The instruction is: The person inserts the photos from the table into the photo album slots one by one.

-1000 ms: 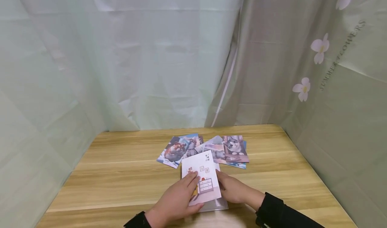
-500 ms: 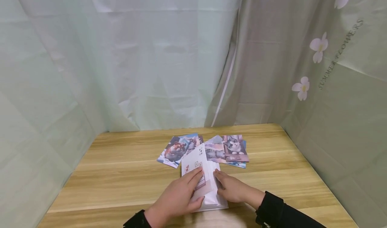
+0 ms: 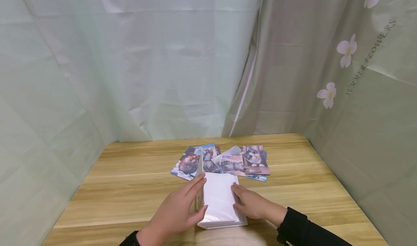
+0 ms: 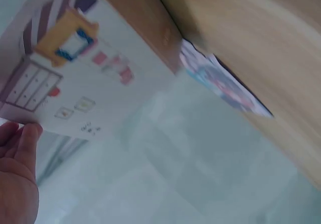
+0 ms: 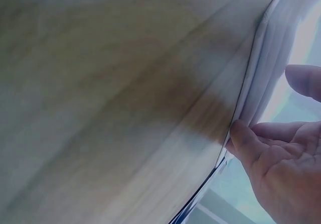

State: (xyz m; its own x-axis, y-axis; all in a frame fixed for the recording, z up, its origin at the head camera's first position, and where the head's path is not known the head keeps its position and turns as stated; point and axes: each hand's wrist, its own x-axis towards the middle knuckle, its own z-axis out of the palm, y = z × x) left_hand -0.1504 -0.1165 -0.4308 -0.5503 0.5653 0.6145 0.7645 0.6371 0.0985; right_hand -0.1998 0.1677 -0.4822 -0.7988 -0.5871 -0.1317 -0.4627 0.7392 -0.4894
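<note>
A small photo album (image 3: 220,195) lies near the front of the table in the head view, its white glossy page uncovered. Its front cover (image 4: 65,83), printed with a dresser and a yellow frame, stands nearly upright at the left. My left hand (image 3: 174,211) pinches the cover near its edge; the left wrist view shows the fingertips at that edge. Along the album's right side, the fingers and thumb of my right hand (image 3: 255,202) press against the page edges. In the right wrist view the fingertips (image 5: 241,131) touch the album's side, with the thumb apart from them.
Behind the album lie two overlapping groups of picture cards: a hamster card (image 3: 188,162) on the left, a cat card (image 3: 255,159) on the right. The wooden table (image 3: 130,188) is bounded by hanging curtains (image 3: 182,75) at the back and both sides.
My left hand has moved left, swinging the album's cover up from the pages to nearly upright. The white page is now uncovered. My right hand has stayed at the album's right edge.
</note>
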